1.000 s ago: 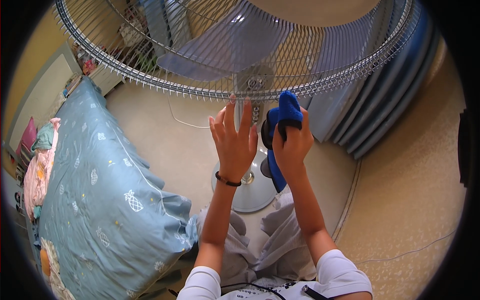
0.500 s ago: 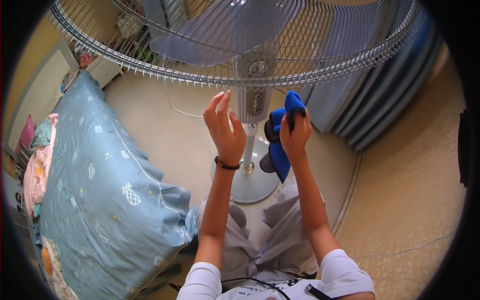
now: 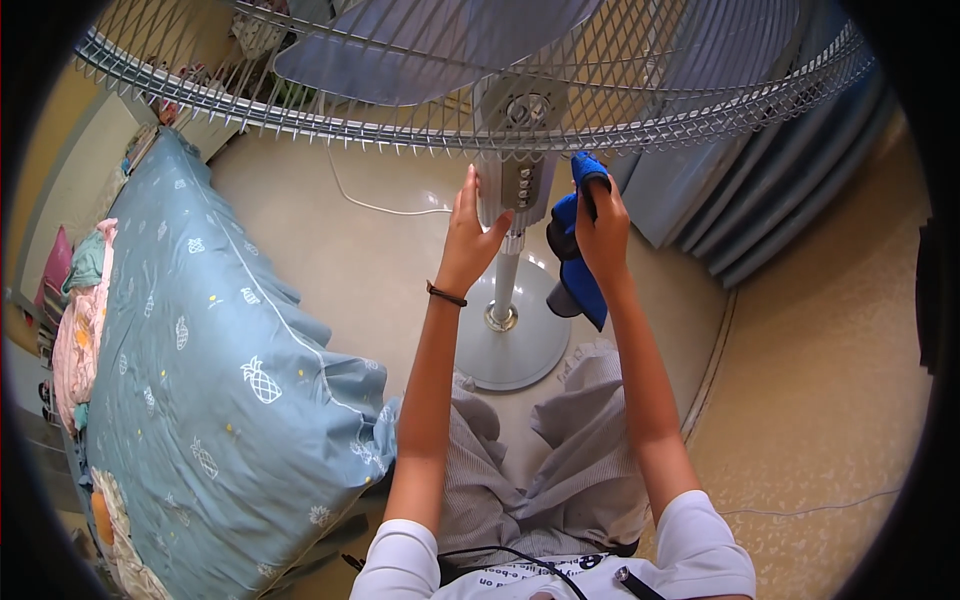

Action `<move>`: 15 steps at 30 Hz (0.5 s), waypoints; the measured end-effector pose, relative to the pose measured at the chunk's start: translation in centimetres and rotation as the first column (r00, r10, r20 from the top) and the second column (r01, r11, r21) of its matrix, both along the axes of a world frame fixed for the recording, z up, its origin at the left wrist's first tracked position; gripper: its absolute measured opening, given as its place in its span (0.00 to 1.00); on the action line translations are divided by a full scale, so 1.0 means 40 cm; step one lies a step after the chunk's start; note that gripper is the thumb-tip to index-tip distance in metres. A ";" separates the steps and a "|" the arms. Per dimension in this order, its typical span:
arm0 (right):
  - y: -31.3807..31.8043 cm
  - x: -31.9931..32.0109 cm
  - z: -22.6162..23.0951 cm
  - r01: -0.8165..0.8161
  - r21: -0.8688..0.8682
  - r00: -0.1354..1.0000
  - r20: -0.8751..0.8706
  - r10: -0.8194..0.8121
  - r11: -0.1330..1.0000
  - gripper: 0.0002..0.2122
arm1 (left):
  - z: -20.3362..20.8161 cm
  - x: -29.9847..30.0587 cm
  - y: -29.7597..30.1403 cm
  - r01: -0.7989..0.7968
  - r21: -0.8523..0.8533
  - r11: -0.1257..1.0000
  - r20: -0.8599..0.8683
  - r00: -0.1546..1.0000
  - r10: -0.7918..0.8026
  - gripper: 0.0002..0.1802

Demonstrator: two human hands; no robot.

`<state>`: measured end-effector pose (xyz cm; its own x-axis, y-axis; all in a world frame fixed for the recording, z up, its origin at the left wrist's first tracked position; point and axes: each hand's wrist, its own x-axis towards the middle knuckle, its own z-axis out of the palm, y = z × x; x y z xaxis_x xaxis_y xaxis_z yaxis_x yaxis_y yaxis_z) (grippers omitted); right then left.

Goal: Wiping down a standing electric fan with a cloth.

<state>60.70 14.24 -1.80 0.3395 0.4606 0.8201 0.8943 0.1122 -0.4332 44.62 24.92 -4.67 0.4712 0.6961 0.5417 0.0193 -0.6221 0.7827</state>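
A pedestal fan stands in front of me, its wire guard (image 3: 400, 132) spanning the top of the view and its control box (image 3: 526, 185) with a column of buttons below. My left hand (image 3: 474, 235) is at the left side of that box, fingers stretched upward and thumb apart, holding nothing. I cannot tell whether it touches the fan. To the right of the box, my right hand (image 3: 605, 232) grips a blue cloth (image 3: 580, 285) with black edging. The cloth's top end sits close under the guard, and its lower part hangs beside the fan's pole (image 3: 506, 280).
The fan's round base (image 3: 510, 365) rests on the floor just beyond my knees. A bed with a blue pineapple-print cover (image 3: 215, 330) fills the left side. Long grey-blue curtains (image 3: 760, 220) hang at the right. A white cord (image 3: 375, 207) runs along the floor behind the fan.
My left hand has moved right, closer to the control box, and its fingers have straightened. My right hand with the blue cloth has risen slightly toward the guard. The whole view has shifted a little.
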 end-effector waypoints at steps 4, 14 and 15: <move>0.004 -0.014 0.003 0.036 -0.048 0.998 -0.048 -0.038 0.998 0.10 | 0.003 0.014 0.008 0.032 -0.100 0.994 0.061 0.998 -0.026 0.42; -0.056 -0.041 0.096 -0.261 0.017 0.796 -0.562 0.225 0.965 0.16 | 0.240 -0.064 -0.075 0.539 -0.063 0.840 0.685 0.635 -0.356 0.39; -0.054 -0.036 0.096 -0.266 0.021 0.795 -0.560 0.232 0.964 0.16 | 0.252 -0.071 -0.079 0.667 -0.051 0.744 0.733 0.531 -0.426 0.40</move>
